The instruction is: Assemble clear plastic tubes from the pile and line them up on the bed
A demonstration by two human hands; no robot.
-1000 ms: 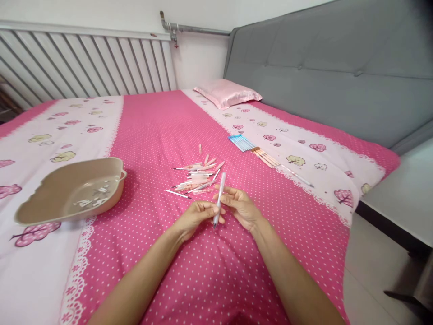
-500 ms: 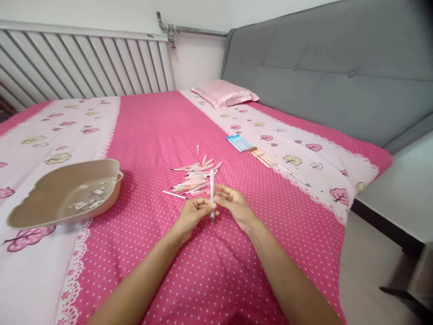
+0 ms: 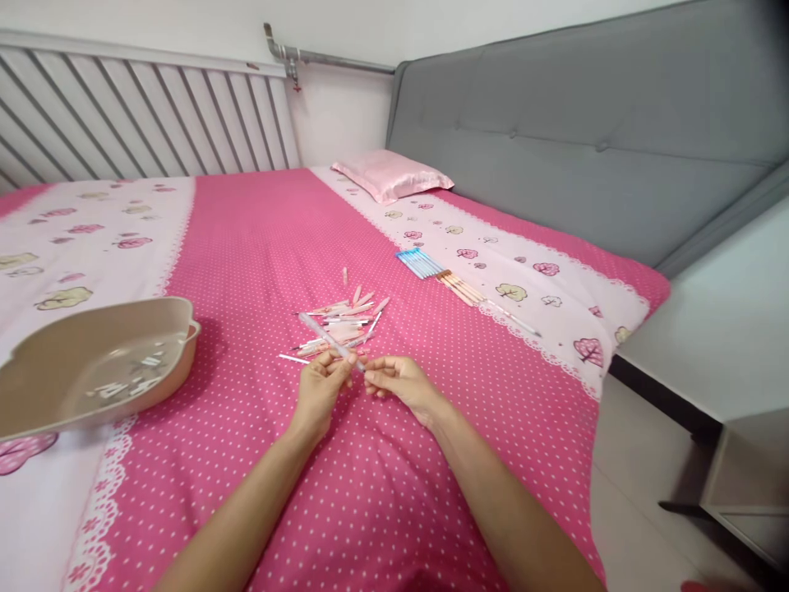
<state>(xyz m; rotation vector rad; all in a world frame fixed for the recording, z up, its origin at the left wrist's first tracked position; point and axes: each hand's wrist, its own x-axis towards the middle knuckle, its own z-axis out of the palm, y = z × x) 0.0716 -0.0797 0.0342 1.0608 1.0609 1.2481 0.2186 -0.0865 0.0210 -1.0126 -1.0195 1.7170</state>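
Note:
A slim pale pen (image 3: 319,330) slants between my hands, its upper end pointing to the far left. My left hand (image 3: 317,393) pinches it below the middle, thumb on top. At its lower end, the thumb and fingers of my right hand (image 3: 403,385) close on the tip. Just beyond the hands lies a loose pile of pink and white pen barrels and thin refills (image 3: 345,322). To the right, blue pens (image 3: 420,263) lie in a neat row, followed by orange-brown pens (image 3: 461,288) and a single pale pen (image 3: 511,318).
A beige plastic basin (image 3: 188,345) with small white and clear pieces in it stands at the left. All this rests on a pink dotted bedspread (image 3: 246,238). Farther back are a pink pillow (image 3: 391,174) and a grey headboard (image 3: 523,99). The bed's edge drops off at the right.
The pen has tipped from upright to slanting leftward. My right fingers have gone from its upper side down to its lower end. The view has turned slightly right.

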